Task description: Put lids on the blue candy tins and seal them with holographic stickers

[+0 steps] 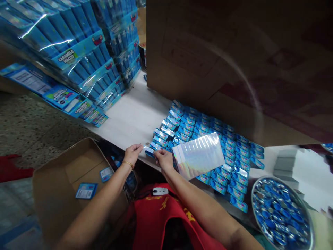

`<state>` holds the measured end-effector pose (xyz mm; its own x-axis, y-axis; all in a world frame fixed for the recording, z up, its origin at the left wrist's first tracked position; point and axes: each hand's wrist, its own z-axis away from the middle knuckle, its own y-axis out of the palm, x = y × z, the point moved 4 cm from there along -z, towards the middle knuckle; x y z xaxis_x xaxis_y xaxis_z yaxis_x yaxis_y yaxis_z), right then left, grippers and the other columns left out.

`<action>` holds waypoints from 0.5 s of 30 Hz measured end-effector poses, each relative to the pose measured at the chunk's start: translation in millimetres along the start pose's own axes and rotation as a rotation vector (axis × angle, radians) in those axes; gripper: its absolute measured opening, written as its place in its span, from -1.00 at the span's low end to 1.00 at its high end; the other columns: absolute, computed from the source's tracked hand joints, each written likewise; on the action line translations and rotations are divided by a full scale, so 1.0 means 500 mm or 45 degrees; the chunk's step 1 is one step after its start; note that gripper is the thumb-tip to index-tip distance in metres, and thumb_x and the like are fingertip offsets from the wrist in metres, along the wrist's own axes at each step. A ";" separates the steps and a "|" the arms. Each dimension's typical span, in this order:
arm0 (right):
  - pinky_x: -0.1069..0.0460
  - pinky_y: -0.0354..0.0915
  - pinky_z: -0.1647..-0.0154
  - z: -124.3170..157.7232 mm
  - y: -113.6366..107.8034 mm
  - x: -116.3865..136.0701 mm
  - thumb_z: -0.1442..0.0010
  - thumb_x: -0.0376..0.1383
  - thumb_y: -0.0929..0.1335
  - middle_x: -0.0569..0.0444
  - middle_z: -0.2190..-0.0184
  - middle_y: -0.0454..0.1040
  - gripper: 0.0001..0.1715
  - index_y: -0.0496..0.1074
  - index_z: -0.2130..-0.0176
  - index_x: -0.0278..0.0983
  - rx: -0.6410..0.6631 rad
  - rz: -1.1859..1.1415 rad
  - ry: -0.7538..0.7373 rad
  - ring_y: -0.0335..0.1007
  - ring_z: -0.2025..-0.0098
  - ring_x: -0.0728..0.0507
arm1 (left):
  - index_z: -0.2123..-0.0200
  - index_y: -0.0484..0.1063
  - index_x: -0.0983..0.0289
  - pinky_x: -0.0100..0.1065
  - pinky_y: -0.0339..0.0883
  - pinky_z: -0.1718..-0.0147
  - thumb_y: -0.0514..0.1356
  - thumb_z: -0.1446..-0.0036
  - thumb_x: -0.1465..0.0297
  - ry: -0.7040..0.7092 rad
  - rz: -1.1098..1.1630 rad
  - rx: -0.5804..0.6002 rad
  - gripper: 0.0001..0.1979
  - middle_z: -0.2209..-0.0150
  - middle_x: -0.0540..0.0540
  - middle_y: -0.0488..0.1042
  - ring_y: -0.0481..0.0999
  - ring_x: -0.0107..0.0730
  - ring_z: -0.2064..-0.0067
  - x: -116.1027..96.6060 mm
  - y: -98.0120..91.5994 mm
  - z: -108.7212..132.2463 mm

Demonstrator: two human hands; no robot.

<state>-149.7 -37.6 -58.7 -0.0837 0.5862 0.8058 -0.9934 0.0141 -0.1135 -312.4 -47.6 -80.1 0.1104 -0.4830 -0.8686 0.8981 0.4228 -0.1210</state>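
My left hand is closed in a pinch at the near edge of the white table. A small clear, shiny piece, like a sticker, shows at its fingertips. Beside it my right hand has thumb and finger pressed together at the end of a small blue pack. That pack sits at the near left corner of many blue packs laid in slanting rows. A glossy sheet of clear labels lies over some of them, just right of my right hand.
Film-wrapped blue display boxes are stacked at the left. A large cardboard box stands behind the rows. Below left is an open carton with blue packets inside. A round tub of blue and silver pieces stands at the right.
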 end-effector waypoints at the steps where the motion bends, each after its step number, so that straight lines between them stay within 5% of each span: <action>1: 0.17 -0.03 0.79 0.000 0.002 -0.005 0.19 -0.18 0.33 0.23 0.79 0.24 -0.77 0.32 0.62 -0.32 -0.014 0.024 0.005 0.10 0.80 0.07 | 0.49 0.47 0.35 -0.45 0.13 0.46 0.30 0.36 0.22 -0.029 0.002 -0.001 -0.66 0.59 -0.02 0.39 0.28 -0.52 0.52 0.007 0.001 -0.004; 7: 0.16 0.05 0.72 -0.010 0.006 -0.032 0.09 -0.21 0.27 0.19 0.79 0.26 -0.79 0.33 0.59 -0.30 -0.050 0.324 -0.041 0.16 0.76 0.02 | 0.49 0.47 0.36 -0.48 0.08 0.53 0.29 0.36 0.24 -0.130 0.000 0.021 -0.67 0.62 -0.04 0.37 0.26 -0.56 0.56 0.032 0.012 -0.008; 12: 0.10 0.15 0.52 -0.015 -0.003 -0.005 0.04 -0.23 0.29 0.02 0.63 0.42 -0.80 0.39 0.56 -0.29 -0.108 0.915 -0.272 0.34 0.53 -0.08 | 0.44 0.47 0.40 -0.49 0.02 0.62 0.29 0.37 0.20 -0.228 -0.006 0.098 -0.59 0.60 0.02 0.40 0.28 -0.53 0.57 0.051 0.027 -0.011; 15: 0.07 0.18 0.44 0.005 -0.020 0.017 -0.06 -0.17 0.24 -0.05 0.50 0.47 -0.72 0.41 0.34 -0.30 -0.090 1.330 -0.352 0.39 0.43 -0.13 | 0.41 0.47 0.41 -0.50 0.03 0.63 0.30 0.37 0.21 -0.245 -0.013 0.116 -0.57 0.58 0.05 0.42 0.28 -0.54 0.57 0.056 0.031 -0.012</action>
<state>-140.8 -34.7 -49.4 -0.9096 0.1327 0.3936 -0.4150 -0.3344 -0.8462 -297.8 -49.9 -109.3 0.1728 -0.6279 -0.7589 0.9335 0.3503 -0.0773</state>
